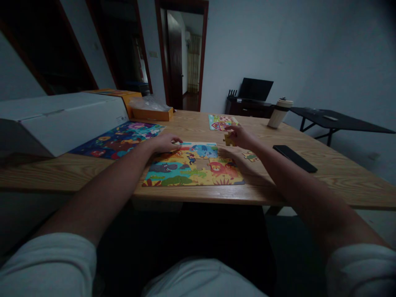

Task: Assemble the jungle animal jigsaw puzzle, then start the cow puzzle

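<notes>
A colourful animal jigsaw puzzle [193, 167] lies on the wooden table [216, 194] in front of me. My left hand [165, 142] rests on the puzzle's far left corner, fingers curled down against it. My right hand [239, 136] hovers above the puzzle's far right corner and pinches a yellowish puzzle piece [229, 140]. One loose piece [250, 156] lies on the table just right of the puzzle, under my right forearm.
A second dark puzzle [119, 140] lies at the left beside a big white box [58, 119]. An orange tray [151, 112], another small puzzle [222, 122], a lidded cup [279, 112] and a black phone [294, 158] also sit on the table. A black side table [340, 119] stands at the right.
</notes>
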Demonstrator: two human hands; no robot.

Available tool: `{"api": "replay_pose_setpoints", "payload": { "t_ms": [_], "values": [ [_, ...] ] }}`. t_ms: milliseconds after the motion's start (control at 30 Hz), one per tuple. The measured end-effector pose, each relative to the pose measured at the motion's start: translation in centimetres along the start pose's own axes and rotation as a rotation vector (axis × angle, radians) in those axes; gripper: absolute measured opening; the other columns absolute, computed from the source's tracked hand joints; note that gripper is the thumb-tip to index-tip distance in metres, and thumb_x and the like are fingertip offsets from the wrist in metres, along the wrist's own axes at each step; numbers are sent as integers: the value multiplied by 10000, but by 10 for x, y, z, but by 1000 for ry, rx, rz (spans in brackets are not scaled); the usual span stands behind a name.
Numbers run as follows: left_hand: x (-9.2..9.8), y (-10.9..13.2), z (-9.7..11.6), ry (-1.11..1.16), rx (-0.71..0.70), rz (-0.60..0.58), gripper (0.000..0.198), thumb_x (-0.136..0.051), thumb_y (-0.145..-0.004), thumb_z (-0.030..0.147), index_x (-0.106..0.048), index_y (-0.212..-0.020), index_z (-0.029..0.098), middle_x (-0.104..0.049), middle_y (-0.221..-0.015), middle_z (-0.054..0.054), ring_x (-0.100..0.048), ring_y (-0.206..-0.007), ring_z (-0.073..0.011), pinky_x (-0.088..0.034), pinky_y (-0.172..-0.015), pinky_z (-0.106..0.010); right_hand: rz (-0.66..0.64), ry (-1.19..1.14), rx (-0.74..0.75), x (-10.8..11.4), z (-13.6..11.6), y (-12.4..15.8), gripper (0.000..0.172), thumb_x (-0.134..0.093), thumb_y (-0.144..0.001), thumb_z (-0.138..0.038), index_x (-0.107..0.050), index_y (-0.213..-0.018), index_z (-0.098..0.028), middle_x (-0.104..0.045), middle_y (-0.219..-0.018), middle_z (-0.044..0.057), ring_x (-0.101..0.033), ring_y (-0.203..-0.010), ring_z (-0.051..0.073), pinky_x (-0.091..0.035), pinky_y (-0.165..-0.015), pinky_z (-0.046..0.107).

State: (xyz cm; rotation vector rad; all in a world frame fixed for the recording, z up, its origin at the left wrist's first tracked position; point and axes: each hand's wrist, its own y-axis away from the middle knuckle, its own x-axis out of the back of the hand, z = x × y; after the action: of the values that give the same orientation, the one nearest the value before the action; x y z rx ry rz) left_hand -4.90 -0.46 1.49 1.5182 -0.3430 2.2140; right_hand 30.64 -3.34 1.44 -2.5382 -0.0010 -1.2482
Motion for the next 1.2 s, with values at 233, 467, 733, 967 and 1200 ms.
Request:
{"api": "replay_pose_setpoints", "payload": {
  "t_ms": [233,467,733,967,1200],
  "values": [
    [2,0,50,221,-212,-48,581,-582,-842,578,-632,-1294,217,-706,-1206,-79,-664,-1031,-218,-506,-852,-294,-39,-425,172,-14,-52,25,291,-506,-920,-236,-629,-1183,-224,-554,-758,13,-544,-619,132,-525,-518,251],
    [-13,1,92,384,-264,-41,423,-669,-828,413,-663,-1173,169,-734,-1076,-103,-684,-934,-219,-522,-776,-330,-58,-552,127,-27,-47,33,237,-504,-932,-286,-628,-1129,-246,-590,-846,33,-584,-735,156,-536,-573,256],
    [-48,-12,87,491,-275,81,387,-701,-802,375,-635,-1109,148,-730,-1009,-110,-684,-881,-211,-524,-700,-304,-133,-486,114,-30,-30,26,169,-545,-887,-199,-696,-962,-208,-650,-819,34,-570,-631,131,-494,-523,247],
    [-46,-2,92,99,-322,148,247,-606,-865,333,-700,-1037,184,-732,-1031,-84,-667,-929,-221,-495,-841,-339,-113,-407,-64,-18,-15,28,207,-539,-851,-128,-732,-905,-179,-714,-891,73,-610,-644,148,-504,-494,250],
    [-34,0,73,277,-262,-55,473,-650,-813,473,-636,-1183,179,-721,-1038,-97,-674,-870,-215,-501,-724,-309,-271,-341,172,-39,-40,46,263,-532,-898,-165,-747,-1040,-219,-728,-892,32,-615,-673,133,-491,-602,249]
  ]
}}
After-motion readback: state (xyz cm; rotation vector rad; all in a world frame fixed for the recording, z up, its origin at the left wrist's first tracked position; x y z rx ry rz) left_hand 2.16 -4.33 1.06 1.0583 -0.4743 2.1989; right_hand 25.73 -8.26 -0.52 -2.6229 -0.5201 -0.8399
